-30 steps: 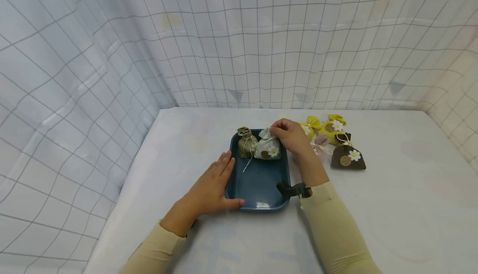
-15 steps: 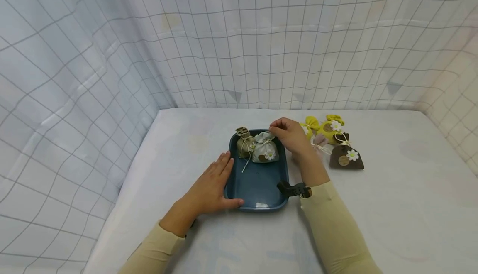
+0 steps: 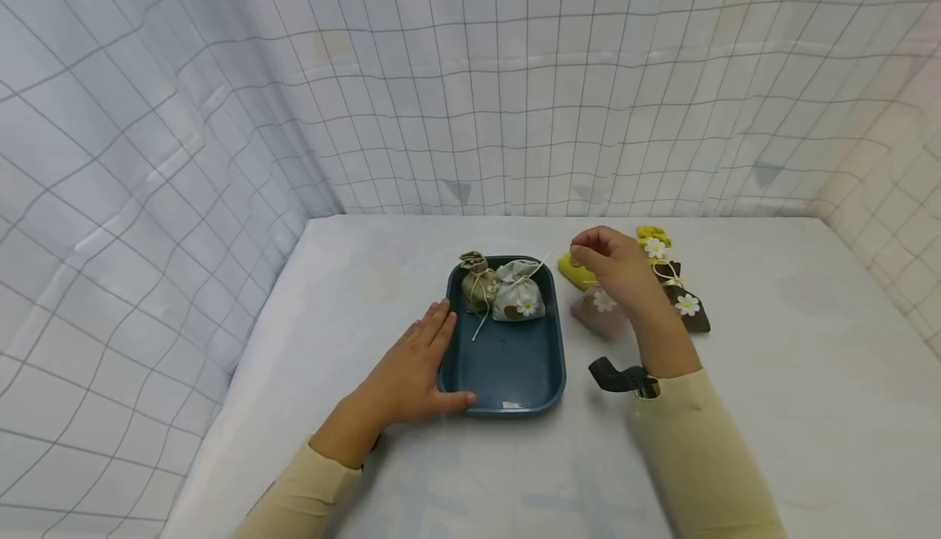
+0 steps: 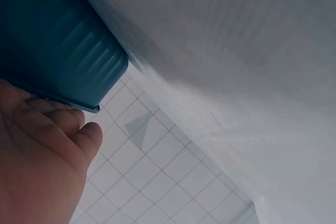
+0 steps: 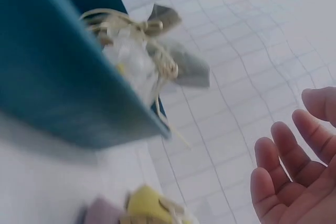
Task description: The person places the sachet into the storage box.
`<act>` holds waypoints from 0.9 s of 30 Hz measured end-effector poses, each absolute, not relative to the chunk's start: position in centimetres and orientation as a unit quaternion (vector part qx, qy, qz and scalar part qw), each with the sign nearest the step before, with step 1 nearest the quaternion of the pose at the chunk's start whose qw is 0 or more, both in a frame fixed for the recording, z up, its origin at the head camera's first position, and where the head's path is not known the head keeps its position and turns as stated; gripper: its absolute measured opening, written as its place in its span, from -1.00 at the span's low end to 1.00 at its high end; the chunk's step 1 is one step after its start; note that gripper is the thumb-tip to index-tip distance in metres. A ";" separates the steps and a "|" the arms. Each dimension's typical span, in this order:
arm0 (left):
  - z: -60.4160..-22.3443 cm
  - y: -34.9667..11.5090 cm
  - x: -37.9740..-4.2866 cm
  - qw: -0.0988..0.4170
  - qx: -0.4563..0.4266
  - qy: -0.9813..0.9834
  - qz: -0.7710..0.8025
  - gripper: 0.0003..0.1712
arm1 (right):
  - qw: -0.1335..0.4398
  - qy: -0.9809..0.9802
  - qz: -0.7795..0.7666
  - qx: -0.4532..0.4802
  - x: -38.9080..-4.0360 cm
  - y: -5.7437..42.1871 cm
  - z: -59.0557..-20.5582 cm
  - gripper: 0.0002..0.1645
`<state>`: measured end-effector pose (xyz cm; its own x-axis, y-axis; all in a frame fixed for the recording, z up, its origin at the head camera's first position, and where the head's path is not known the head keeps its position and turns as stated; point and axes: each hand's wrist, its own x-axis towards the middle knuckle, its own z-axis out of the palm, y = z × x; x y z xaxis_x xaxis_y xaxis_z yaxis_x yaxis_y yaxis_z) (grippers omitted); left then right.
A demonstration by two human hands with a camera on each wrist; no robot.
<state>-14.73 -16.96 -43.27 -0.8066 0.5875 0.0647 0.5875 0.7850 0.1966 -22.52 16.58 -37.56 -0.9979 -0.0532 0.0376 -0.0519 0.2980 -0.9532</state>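
Observation:
A blue rectangular tray (image 3: 507,367) holds two drawstring pouches at its far end, an olive-brown pouch (image 3: 479,290) on the left and a light grey pouch (image 3: 519,298) with a white flower on the right. My left hand (image 3: 408,376) rests against the tray's left side, fingers straight along the rim and thumb over the near corner. Past the tray's right edge, my right hand (image 3: 617,265) hovers above other pouches, with nothing in it. The right wrist view shows its fingers (image 5: 289,153) loosely bent and apart from everything.
Beneath and around the right hand lie a yellow pouch (image 3: 576,271), a mauve pouch (image 3: 599,316), another yellow pouch (image 3: 654,237) and a dark brown pouch (image 3: 694,318). A white grid-patterned curtain (image 3: 515,114) stands behind the white table (image 3: 353,294).
My right hand has let go of the light grey pouch's top and moved right, out over the loose pouches. The left hand stays at the tray.

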 end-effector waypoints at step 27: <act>-43.2 -16.9 -14.8 -0.005 0.312 0.944 0.107 0.36 | -0.060 0.825 -0.558 0.070 -21.3 24.2 -40.8 -0.52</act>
